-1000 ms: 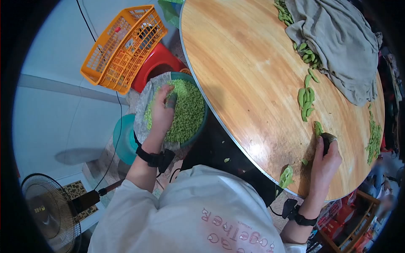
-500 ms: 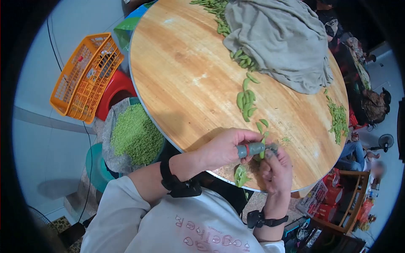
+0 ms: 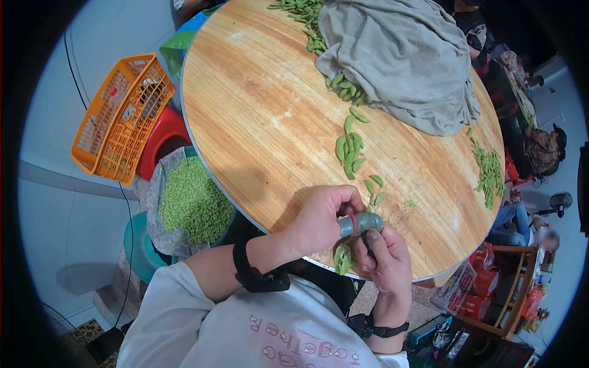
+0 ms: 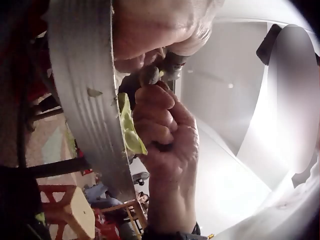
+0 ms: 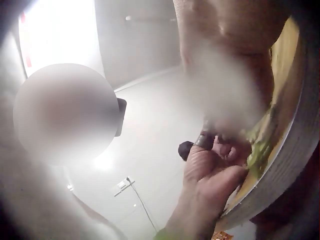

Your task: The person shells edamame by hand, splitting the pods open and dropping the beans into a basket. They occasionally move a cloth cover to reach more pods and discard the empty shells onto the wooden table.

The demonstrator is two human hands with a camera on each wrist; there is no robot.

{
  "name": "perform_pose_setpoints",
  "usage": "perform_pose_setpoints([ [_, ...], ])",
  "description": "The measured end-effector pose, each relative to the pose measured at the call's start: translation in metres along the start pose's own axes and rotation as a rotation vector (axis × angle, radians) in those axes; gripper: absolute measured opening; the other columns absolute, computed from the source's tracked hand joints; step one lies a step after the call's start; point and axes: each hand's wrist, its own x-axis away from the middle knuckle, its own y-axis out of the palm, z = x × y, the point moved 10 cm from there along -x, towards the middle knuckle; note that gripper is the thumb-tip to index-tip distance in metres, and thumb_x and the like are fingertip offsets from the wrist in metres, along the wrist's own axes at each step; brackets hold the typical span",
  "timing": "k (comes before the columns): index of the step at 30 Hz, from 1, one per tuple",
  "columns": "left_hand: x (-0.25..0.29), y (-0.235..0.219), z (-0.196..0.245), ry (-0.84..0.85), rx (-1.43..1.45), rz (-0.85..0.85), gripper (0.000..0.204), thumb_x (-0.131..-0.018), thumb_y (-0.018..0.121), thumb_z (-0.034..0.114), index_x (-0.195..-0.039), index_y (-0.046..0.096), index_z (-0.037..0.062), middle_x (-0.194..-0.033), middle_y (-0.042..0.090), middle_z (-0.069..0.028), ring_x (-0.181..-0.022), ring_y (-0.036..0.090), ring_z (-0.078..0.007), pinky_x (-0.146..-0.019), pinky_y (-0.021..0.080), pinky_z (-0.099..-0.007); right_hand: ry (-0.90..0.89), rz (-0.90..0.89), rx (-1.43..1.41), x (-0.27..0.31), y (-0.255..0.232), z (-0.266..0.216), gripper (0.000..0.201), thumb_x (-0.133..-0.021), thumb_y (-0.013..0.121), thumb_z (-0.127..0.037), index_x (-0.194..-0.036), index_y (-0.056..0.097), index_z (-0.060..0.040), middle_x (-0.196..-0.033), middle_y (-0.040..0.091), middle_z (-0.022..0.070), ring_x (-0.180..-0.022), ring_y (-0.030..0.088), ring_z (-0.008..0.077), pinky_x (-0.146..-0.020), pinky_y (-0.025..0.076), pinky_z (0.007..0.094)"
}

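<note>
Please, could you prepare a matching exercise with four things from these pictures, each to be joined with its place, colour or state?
1. Shelled beans
2. Left hand
3. Large cloth
4. Large basket

A. orange, with openwork sides
B. heaped beside the table
C. grey, lying on the table
D. wearing a red-banded finger cover

Pairs: 1-B, 2-D, 3-C, 4-A

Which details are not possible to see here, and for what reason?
Head view: what is between the fingertips of the left hand and right hand, hidden by fingers and the grey finger cover.
Head view: anything under the grey cloth, which covers it.
Head view: how far the green pods extend, cut by the top edge.
Right wrist view: the right hand's fingers, behind a pale blur.
</note>
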Motion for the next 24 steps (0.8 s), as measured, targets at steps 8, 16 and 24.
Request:
perform_pose_setpoints([
  [8, -0.001, 0.017, -0.008, -0.091, 0.227, -0.16, 0.01, -0.079, 0.061, 0.001, -0.079, 0.051, 0.004, -0.07, 0.048, 0.0048, -0.067, 0.047, -0.0019, -0.059, 0.04, -0.0173, -0.023, 0.096, 0.001, 0.0, -0.016, 0.009, 0.012, -0.091, 0.046, -0.01, -0.09, 0.055, -0.0027, -0.062, 0.047, -0.0041, -0.049, 0.035, 0.0022, -0.044, 0.026, 0.016],
  [16, 0.001, 0.014, -0.002, -0.019, 0.038, -0.066, 0.016, -0.083, 0.053, -0.004, -0.098, 0.057, -0.0008, -0.081, 0.059, -0.0045, -0.072, 0.057, -0.0075, -0.057, 0.046, -0.0213, -0.176, 0.236, 0.291, -0.003, -0.04, -0.008, 0.01, -0.088, 0.051, -0.009, -0.085, 0.057, -0.0019, -0.066, 0.05, -0.004, -0.057, 0.043, 0.003, -0.051, 0.035, 0.0181],
  [24, -0.003, -0.005, -0.011, -0.142, 0.242, 0.021, 0.019, -0.083, 0.048, -0.006, -0.096, 0.061, -0.0015, -0.076, 0.054, -0.0014, -0.064, 0.05, -0.0051, -0.053, 0.038, -0.0168, -0.381, 0.372, 1.073, -0.044, -0.04, -0.077, 0.015, -0.084, 0.057, -0.016, -0.088, 0.057, -0.0017, -0.057, 0.053, 0.011, -0.051, 0.053, 0.021, -0.048, 0.042, 0.0328],
])
